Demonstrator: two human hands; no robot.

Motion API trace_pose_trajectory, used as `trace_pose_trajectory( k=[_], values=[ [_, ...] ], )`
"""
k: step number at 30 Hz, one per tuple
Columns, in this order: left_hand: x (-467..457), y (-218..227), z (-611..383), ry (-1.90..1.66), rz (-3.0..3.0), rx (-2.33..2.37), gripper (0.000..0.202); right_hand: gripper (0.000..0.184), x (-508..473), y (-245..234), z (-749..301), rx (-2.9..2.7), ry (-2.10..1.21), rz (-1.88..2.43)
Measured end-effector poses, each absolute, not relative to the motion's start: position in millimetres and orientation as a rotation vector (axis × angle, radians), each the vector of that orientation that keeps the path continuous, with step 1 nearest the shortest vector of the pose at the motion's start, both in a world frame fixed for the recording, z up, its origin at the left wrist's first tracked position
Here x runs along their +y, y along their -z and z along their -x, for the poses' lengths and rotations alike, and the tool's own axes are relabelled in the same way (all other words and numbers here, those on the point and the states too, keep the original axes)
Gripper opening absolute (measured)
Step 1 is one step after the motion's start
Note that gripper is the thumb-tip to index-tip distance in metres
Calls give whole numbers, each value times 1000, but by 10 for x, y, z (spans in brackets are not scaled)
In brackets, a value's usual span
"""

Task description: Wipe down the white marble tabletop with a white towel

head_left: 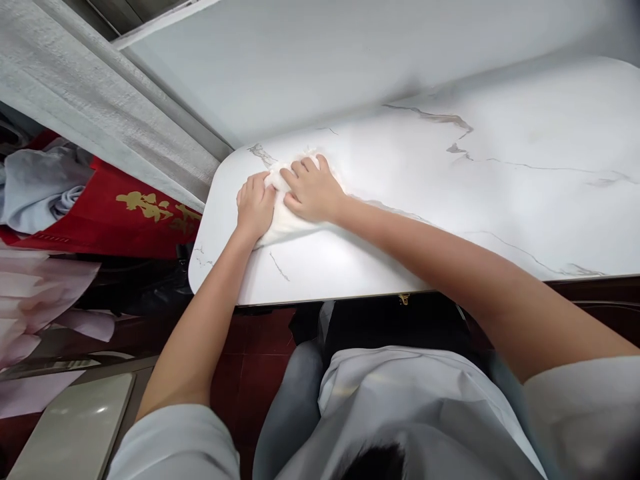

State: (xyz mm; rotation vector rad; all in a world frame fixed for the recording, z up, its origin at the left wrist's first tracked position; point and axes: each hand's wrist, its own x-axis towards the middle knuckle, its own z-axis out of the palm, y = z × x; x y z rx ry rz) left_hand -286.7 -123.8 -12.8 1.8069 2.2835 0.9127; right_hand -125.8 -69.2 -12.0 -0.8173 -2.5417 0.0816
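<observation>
A soft white cloth [290,223] lies bunched and folded near the left end of the white marble-patterned table [410,173]. Its far edge looks fluffy. My left hand [256,205] grips the cloth's left side, fingers curled over it and thumb towards the middle. Just to the right, my right hand [315,190] presses on top with bent fingers gripping the fabric. Both palms and the cloth's underside are hidden.
A pale wall panel [325,60] rises behind the table, and a light grey curtain [115,100] hangs at its left. Left of the table is a red bag [140,213] with gold lettering and grey fabric [45,187]. A pale stool-like surface [75,427] stands lower left.
</observation>
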Motion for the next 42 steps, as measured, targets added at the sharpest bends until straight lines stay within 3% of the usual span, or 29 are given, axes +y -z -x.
trace_pose_trajectory(
  k=[6,12,19,21,25,32,35,39,42],
  values=[
    [-665,190,3090,-1012,-1744,2241,24,46,-123,200,1429,-2464,-103,789],
    [-346,156,3120,-1081,-1723,2231,20,81,304,268,1617,-2362,-144,799],
    [-103,31,3039,-953,-1655,2284,22,52,502,195,1580,-2393,-127,858],
    [-32,19,3039,-953,-1657,2294,23,55,591,194,1596,-2393,-141,876],
    [98,13,3046,-968,-1630,2311,22,79,783,211,1652,-2389,-138,846],
    [115,7,3024,-969,-1633,2313,22,58,745,115,1564,-2497,-184,924],
    [45,17,2986,-949,-1666,2323,25,62,655,77,1502,-2506,-194,956],
    [-60,44,2918,-912,-1724,2339,29,88,548,69,1433,-2537,-221,997],
    [-171,65,2840,-906,-1724,2340,29,73,421,74,1330,-2559,-174,999]
  ],
)
